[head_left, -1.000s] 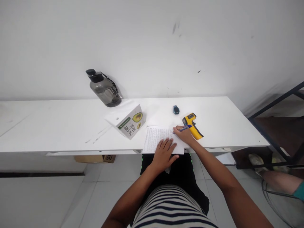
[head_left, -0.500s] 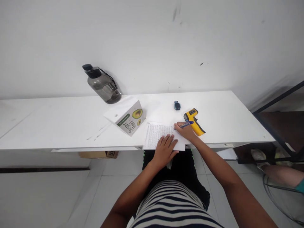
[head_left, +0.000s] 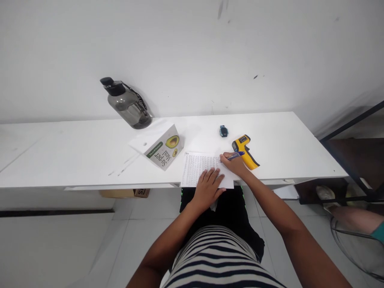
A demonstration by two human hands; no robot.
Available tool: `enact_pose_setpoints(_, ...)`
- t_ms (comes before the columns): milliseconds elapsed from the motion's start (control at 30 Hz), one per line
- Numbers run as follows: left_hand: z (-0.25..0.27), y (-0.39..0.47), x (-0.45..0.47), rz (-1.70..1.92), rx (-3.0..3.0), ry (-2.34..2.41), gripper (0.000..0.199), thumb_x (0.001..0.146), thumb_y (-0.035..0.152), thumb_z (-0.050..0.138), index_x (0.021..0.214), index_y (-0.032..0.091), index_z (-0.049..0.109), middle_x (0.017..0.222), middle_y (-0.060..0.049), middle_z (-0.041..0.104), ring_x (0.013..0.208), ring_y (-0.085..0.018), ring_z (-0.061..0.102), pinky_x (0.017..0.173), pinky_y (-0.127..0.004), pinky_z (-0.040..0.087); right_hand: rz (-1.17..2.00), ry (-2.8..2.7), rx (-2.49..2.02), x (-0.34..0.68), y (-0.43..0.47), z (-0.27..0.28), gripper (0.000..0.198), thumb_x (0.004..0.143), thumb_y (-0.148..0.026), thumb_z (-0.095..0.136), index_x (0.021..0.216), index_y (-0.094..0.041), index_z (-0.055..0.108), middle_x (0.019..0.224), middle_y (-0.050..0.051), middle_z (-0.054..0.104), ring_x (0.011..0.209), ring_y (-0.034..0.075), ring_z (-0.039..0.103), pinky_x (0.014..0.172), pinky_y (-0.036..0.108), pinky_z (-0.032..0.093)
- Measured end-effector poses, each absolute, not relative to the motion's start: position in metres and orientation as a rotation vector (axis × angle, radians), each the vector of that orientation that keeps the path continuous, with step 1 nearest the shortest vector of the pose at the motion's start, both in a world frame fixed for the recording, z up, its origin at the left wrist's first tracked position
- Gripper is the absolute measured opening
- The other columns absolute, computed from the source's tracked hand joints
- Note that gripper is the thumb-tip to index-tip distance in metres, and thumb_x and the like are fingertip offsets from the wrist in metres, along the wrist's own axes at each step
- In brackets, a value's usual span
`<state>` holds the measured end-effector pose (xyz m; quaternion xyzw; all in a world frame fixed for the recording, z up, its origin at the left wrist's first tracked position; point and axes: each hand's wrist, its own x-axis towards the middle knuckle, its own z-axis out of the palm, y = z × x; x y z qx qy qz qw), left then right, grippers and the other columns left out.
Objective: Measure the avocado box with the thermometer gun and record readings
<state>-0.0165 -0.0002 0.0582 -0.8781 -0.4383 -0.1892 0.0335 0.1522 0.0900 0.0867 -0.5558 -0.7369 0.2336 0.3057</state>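
A sheet of paper (head_left: 192,172) covered in rows of small handwriting lies at the front edge of the white table (head_left: 66,156), its lower edge overhanging slightly. My left hand (head_left: 209,186) rests flat on the paper's lower part, fingers spread. A blue pen (head_left: 235,155) is pinched in my right hand (head_left: 233,163), with its tip down at the paper's upper right side; the fingers partly hide it. Just right of that hand lies a yellow and black infrared thermometer gun (head_left: 246,152). Behind it is a small watch (head_left: 223,131) with a teal band.
A folded card (head_left: 163,150) with avocado pictures stands left of the paper. Farther left, a dark translucent water bottle (head_left: 129,104) stands near the wall. Below the table is a cardboard box (head_left: 120,193). A black metal frame (head_left: 351,122) and a person's arm (head_left: 354,218) are at right.
The view has shifted slightly, so the table items sit a little higher. My right hand still grips the pen at about the same spot, and my left hand stays on the paper.
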Motion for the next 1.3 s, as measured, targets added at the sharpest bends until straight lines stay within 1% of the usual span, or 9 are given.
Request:
enact_pose_setpoints(167,0.058,0.000,-0.016,-0.574,-2.706,-1.354,0.047,0.090,0.047,0.046,0.129,0.022,0.051,0.139,-0.008,0.048,0.131,-0.025,0.039,0.110,-0.045,0.030,0.654,-1.942,-1.474,0.153,0.089,0.089,0.035,0.086,-0.035,0.041,0.053,-0.021,0.037,0.054,-0.002,0.051,0.058,0.013,0.048,0.059,0.026,0.033)
enact_pose_setpoints(267,0.058,0.000,-0.016,-0.581,-2.708,-1.356,0.047,0.090,0.047,0.045,0.129,0.022,0.051,0.139,-0.007,0.049,0.131,-0.025,0.040,0.109,-0.045,0.030,0.692,-1.888,-1.491,0.153,0.088,0.093,0.035,0.087,-0.035,0.041,0.055,-0.020,0.045,0.059,0.000,0.058,0.062,0.014,0.053,0.063,0.026,0.036)
enact_pose_setpoints(533,0.064,-0.001,-0.017,-0.635,-2.750,-1.394,0.042,0.092,0.043,0.043,0.127,0.022,0.053,0.138,-0.005,0.050,0.131,-0.025,0.040,0.109,-0.044,0.030,0.716,-1.801,-1.438,0.153,0.089,0.093,0.037,0.090,-0.047,0.041,0.078,-0.021,0.064,0.079,0.001,0.068,0.077,0.017,0.061,0.071,0.028,0.043)
enact_pose_setpoints(700,0.067,-0.001,-0.016,-0.655,-2.768,-1.420,0.041,0.092,0.042,0.043,0.127,0.023,0.053,0.138,-0.005,0.049,0.131,-0.024,0.040,0.110,-0.045,0.030,0.720,-1.779,-1.438,0.154,0.092,0.087,0.035,0.090,-0.048,0.042,0.091,-0.022,0.065,0.089,0.003,0.069,0.083,0.019,0.063,0.078,0.031,0.045)
enact_pose_setpoints(1033,0.071,-0.001,-0.018,-0.690,-2.785,-1.431,0.038,0.092,0.038,0.043,0.126,0.024,0.055,0.137,-0.005,0.051,0.130,-0.024,0.041,0.109,-0.044,0.032,0.665,-1.803,-1.304,0.152,0.092,0.091,0.030,0.089,-0.041,0.044,0.096,-0.020,0.064,0.098,0.005,0.068,0.090,0.019,0.062,0.082,0.030,0.046)
enact_pose_setpoints(1100,0.071,-0.001,-0.018,-0.698,-2.779,-1.427,0.038,0.092,0.037,0.044,0.126,0.025,0.055,0.137,-0.005,0.052,0.130,-0.023,0.042,0.109,-0.044,0.032,0.645,-1.791,-1.350,0.152,0.096,0.088,0.030,0.087,-0.038,0.048,0.106,-0.018,0.061,0.099,0.007,0.067,0.084,0.019,0.062,0.078,0.030,0.047)
enact_pose_setpoints(1167,0.070,-0.001,-0.018,-0.703,-2.766,-1.422,0.038,0.092,0.037,0.045,0.126,0.025,0.056,0.136,-0.005,0.052,0.130,-0.023,0.042,0.108,-0.044,0.033,0.661,-1.762,-1.431,0.152,0.099,0.084,0.035,0.083,-0.032,0.050,0.114,-0.017,0.058,0.094,0.006,0.068,0.067,0.016,0.059,0.068,0.029,0.046)
enact_pose_setpoints(1233,0.069,-0.001,-0.018,-0.703,-2.757,-1.416,0.038,0.091,0.038,0.046,0.126,0.025,0.056,0.136,-0.006,0.052,0.130,-0.023,0.042,0.108,-0.043,0.033,0.680,-1.734,-1.474,0.151,0.102,0.080,0.037,0.081,-0.028,0.051,0.117,-0.018,0.056,0.090,0.004,0.068,0.055,0.012,0.053,0.062,0.027,0.045)
enact_pose_setpoints(1300,0.068,-0.002,-0.018,-0.702,-2.753,-1.411,0.040,0.090,0.039,0.048,0.126,0.025,0.055,0.136,-0.006,0.052,0.130,-0.023,0.042,0.109,-0.043,0.032,0.682,-1.713,-1.472,0.151,0.103,0.077,0.038,0.080,-0.026,0.050,0.117,-0.018,0.056,0.090,0.003,0.068,0.052,0.011,0.050,0.061,0.026,0.044)
